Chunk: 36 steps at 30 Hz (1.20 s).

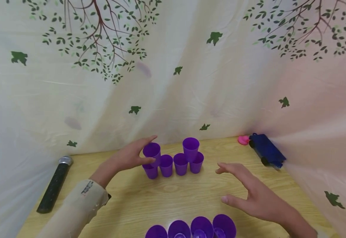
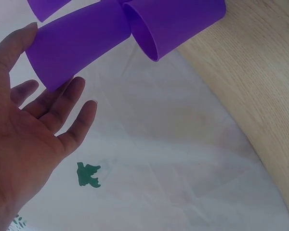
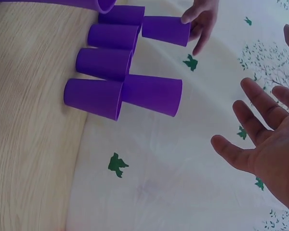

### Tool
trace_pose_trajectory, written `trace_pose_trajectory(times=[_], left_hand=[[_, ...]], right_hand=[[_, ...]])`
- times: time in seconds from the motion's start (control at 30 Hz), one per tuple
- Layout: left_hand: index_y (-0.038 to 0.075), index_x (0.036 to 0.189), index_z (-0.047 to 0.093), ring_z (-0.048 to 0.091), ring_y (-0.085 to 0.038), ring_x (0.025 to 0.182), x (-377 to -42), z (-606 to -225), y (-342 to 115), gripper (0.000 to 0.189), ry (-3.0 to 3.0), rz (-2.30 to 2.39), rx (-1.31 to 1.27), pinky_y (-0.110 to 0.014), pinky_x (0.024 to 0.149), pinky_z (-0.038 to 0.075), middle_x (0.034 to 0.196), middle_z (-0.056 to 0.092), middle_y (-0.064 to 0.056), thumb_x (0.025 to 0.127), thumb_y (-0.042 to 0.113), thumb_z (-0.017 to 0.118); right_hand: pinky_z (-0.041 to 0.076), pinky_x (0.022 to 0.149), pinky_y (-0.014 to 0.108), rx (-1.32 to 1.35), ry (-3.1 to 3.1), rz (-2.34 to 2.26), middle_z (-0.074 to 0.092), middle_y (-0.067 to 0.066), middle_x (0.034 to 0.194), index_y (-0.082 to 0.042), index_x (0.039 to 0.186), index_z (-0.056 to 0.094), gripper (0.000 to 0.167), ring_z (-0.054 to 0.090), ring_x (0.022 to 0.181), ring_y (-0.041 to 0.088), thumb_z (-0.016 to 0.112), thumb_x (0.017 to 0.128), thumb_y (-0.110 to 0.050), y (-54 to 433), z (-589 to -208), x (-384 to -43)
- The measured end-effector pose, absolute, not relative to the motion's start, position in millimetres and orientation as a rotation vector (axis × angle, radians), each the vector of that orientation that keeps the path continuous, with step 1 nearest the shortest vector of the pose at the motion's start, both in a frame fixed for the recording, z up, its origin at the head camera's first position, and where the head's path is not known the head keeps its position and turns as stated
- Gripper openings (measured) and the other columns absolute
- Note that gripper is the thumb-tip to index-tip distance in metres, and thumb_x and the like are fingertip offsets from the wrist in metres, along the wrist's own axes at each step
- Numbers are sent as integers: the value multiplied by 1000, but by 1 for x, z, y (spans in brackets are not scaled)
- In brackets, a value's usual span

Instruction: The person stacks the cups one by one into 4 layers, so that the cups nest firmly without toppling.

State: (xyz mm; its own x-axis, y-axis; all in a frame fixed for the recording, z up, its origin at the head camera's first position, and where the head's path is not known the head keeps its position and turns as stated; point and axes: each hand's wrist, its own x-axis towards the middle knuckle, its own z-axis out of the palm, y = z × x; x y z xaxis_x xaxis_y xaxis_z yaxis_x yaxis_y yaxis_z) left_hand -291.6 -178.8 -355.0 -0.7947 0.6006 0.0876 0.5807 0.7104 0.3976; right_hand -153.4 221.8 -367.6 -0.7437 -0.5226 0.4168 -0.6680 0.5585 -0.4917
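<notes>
Purple plastic cups stand upright in a row at the back of the table, with two more cups above them. My left hand [image 1: 128, 155] holds the upper left cup [image 1: 151, 150] near its rim, thumb on one side and fingers on the other. That cup [image 2: 79, 43] overlaps the one below it at its base. The upper right cup [image 1: 190, 148] rests on the row's right end, with no hand on it. To the right, apart from the cups, my right hand [image 1: 259, 198] hangs above the table with fingers spread and holds nothing.
Several more purple cups [image 1: 201, 226] stand in a row at the near edge of the head view. A black microphone-like object [image 1: 54, 186] lies at left. A pink toy duck [image 1: 243, 140] and a dark blue toy vehicle [image 1: 266, 150] sit back right. A patterned curtain [image 1: 173, 99] borders the table.
</notes>
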Motion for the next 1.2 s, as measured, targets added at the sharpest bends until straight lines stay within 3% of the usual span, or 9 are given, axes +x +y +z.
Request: trace_pose_trajectory(times=[0.4, 1.2], left_hand=[[12, 159, 29, 39, -33, 146, -294, -355, -177, 85, 2866, 604, 992, -50, 120, 34, 160, 38, -12, 91, 38, 73], [12, 158, 30, 40, -34, 146, -296, -353, -173, 84, 2860, 593, 976, -52, 119, 34, 160, 39, -11, 91, 40, 72]], right_hand=[[41, 105, 16, 1107, -2536, 1074, 54, -10, 137, -15, 154, 36, 79, 50, 124, 4, 79, 87, -18, 214, -372, -143], [46, 100, 22, 1090, -2545, 1004, 54, -13, 136, -15, 154, 36, 82, 51, 122, 3, 80, 86, -20, 215, -369, -134]])
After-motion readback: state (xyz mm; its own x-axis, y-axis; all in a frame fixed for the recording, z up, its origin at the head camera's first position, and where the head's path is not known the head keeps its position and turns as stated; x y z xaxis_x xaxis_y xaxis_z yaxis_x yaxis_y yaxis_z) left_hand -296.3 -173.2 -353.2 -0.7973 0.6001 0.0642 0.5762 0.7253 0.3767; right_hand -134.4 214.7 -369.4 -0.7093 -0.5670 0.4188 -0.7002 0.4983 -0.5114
